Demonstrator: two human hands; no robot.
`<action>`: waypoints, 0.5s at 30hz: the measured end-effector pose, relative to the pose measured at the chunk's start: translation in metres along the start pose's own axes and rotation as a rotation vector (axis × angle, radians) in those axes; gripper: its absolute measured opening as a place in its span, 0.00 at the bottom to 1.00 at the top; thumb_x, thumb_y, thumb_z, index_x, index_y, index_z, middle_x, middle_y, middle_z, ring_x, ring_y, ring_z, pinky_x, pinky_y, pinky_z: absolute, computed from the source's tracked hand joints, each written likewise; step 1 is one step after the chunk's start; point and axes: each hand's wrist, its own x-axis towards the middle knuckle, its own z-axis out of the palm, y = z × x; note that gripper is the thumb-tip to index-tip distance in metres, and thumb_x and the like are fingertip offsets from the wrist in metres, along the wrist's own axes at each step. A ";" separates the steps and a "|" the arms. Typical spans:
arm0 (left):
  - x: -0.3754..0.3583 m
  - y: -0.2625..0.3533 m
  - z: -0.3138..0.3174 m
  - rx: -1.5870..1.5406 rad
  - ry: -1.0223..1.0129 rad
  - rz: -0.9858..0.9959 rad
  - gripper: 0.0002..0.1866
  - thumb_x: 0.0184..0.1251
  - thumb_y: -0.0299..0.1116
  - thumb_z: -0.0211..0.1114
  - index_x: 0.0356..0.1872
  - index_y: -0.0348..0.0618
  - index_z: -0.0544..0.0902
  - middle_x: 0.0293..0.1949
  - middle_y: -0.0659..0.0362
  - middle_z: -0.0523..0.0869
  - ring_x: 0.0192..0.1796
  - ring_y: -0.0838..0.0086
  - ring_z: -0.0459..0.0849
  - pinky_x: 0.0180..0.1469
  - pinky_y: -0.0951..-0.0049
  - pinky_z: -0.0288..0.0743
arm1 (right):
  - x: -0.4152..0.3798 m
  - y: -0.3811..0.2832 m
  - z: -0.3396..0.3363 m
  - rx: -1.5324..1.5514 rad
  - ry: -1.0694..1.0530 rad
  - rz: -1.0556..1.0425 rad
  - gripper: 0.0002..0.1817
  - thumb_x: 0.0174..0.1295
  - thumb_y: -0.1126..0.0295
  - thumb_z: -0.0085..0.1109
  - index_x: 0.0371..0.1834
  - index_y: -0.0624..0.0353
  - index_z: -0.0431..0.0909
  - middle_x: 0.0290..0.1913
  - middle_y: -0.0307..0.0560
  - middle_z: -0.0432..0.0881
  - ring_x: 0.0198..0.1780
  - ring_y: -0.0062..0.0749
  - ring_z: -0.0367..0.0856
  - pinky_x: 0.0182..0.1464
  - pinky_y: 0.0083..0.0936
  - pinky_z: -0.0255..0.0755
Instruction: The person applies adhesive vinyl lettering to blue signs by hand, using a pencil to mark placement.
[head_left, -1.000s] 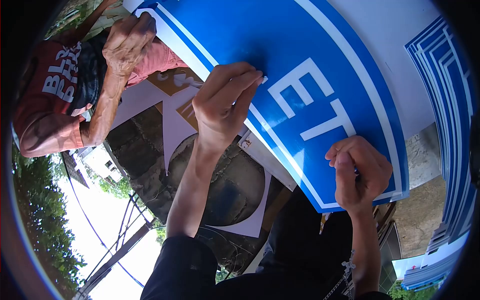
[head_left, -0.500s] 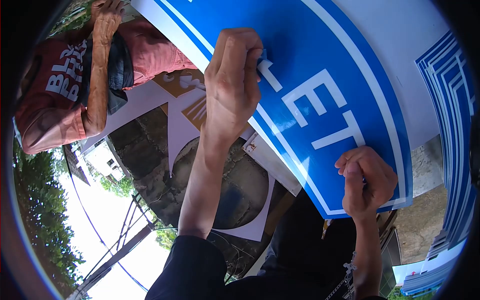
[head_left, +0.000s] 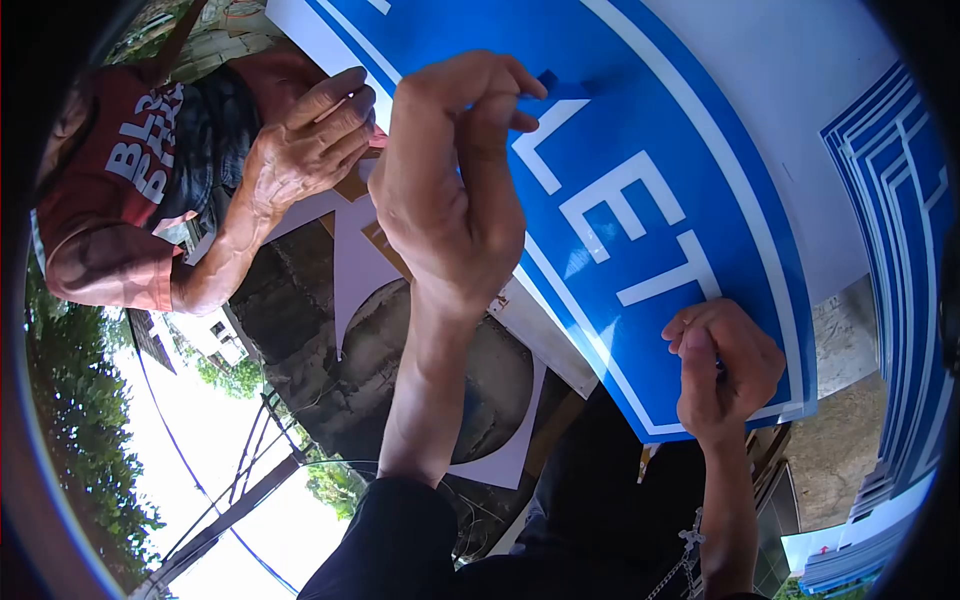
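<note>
A large blue sign (head_left: 690,180) with white border lines and white letters, "LET" among them, lies under both hands. My left hand (head_left: 455,165) is above its left edge, thumb and fingers pinched on a small blue piece (head_left: 546,84) beside the top of the L. My right hand (head_left: 725,365) rests curled on the lower right part of the sign, just below the T. Its fingers are closed, and what they hold, if anything, is hidden.
A co-worker in a red shirt (head_left: 95,240) is at the left, one hand (head_left: 310,140) raised near the sign's edge. Stacked blue-and-white sheets (head_left: 885,190) stand at the right. White cut-out sheeting (head_left: 500,465) lies below the sign.
My left hand has lifted slightly off the letter L with the small blue piece, showing more of the L. The co-worker's hand has moved right, toward the sign. My right hand has barely moved.
</note>
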 end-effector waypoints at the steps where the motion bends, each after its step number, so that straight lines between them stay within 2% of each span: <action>1: -0.006 0.006 -0.003 0.031 -0.012 0.002 0.03 0.73 0.16 0.52 0.43 0.32 0.73 0.36 0.49 0.84 0.34 0.72 0.84 0.36 0.76 0.83 | -0.002 -0.001 -0.002 0.027 -0.022 0.029 0.04 0.63 0.79 0.50 0.34 0.57 0.70 0.22 0.42 0.77 0.20 0.27 0.79 0.22 0.21 0.73; 3: -0.017 0.015 -0.008 0.089 -0.036 0.002 0.05 0.76 0.20 0.49 0.47 0.30 0.69 0.40 0.46 0.81 0.41 0.66 0.86 0.37 0.70 0.89 | -0.005 -0.005 -0.006 0.101 -0.067 0.153 0.04 0.66 0.78 0.48 0.37 0.57 0.73 0.25 0.42 0.79 0.23 0.27 0.81 0.26 0.22 0.76; 5: -0.024 0.032 -0.014 0.020 0.049 -0.082 0.06 0.78 0.24 0.48 0.49 0.32 0.66 0.42 0.43 0.80 0.45 0.64 0.85 0.44 0.67 0.89 | -0.005 -0.009 -0.009 0.192 -0.108 0.336 0.07 0.69 0.76 0.45 0.41 0.57 0.75 0.28 0.42 0.81 0.26 0.28 0.83 0.31 0.25 0.78; 7: -0.027 0.047 -0.015 -0.105 0.162 -0.176 0.07 0.79 0.26 0.48 0.49 0.33 0.66 0.43 0.43 0.80 0.47 0.64 0.85 0.47 0.66 0.89 | 0.003 -0.022 0.001 0.515 -0.061 0.538 0.11 0.71 0.70 0.46 0.50 0.60 0.75 0.36 0.47 0.83 0.37 0.34 0.86 0.40 0.27 0.80; 8: -0.032 0.061 -0.011 -0.176 0.251 -0.288 0.07 0.79 0.28 0.48 0.49 0.34 0.66 0.43 0.43 0.80 0.49 0.63 0.84 0.49 0.66 0.88 | 0.008 -0.030 0.008 0.679 -0.039 0.637 0.14 0.72 0.67 0.46 0.54 0.62 0.74 0.40 0.50 0.84 0.43 0.37 0.87 0.44 0.29 0.80; 11: -0.052 0.088 -0.013 -0.319 0.217 -0.395 0.07 0.79 0.27 0.47 0.49 0.34 0.66 0.43 0.43 0.79 0.49 0.62 0.84 0.49 0.68 0.87 | 0.019 -0.046 0.027 1.265 0.055 0.971 0.24 0.72 0.60 0.49 0.64 0.66 0.69 0.53 0.59 0.80 0.60 0.46 0.81 0.59 0.35 0.75; 12: -0.062 0.097 -0.014 -0.341 0.163 -0.451 0.06 0.78 0.26 0.47 0.48 0.34 0.66 0.42 0.42 0.80 0.49 0.61 0.84 0.49 0.67 0.87 | 0.015 -0.042 0.032 1.512 0.067 0.881 0.31 0.71 0.56 0.51 0.69 0.69 0.63 0.64 0.66 0.73 0.68 0.51 0.74 0.69 0.39 0.66; 13: -0.070 0.103 -0.015 -0.362 0.110 -0.506 0.06 0.77 0.24 0.48 0.48 0.33 0.66 0.42 0.42 0.80 0.50 0.60 0.84 0.49 0.67 0.86 | 0.015 -0.043 0.035 1.544 0.079 0.821 0.31 0.71 0.57 0.52 0.69 0.68 0.63 0.64 0.66 0.73 0.68 0.51 0.74 0.70 0.39 0.66; 15: -0.078 0.103 -0.018 -0.191 -0.077 -0.389 0.05 0.73 0.22 0.53 0.45 0.33 0.69 0.40 0.42 0.82 0.49 0.58 0.84 0.49 0.63 0.83 | 0.018 -0.048 0.042 1.606 0.105 0.710 0.30 0.70 0.58 0.53 0.69 0.68 0.63 0.65 0.65 0.73 0.67 0.50 0.74 0.70 0.39 0.65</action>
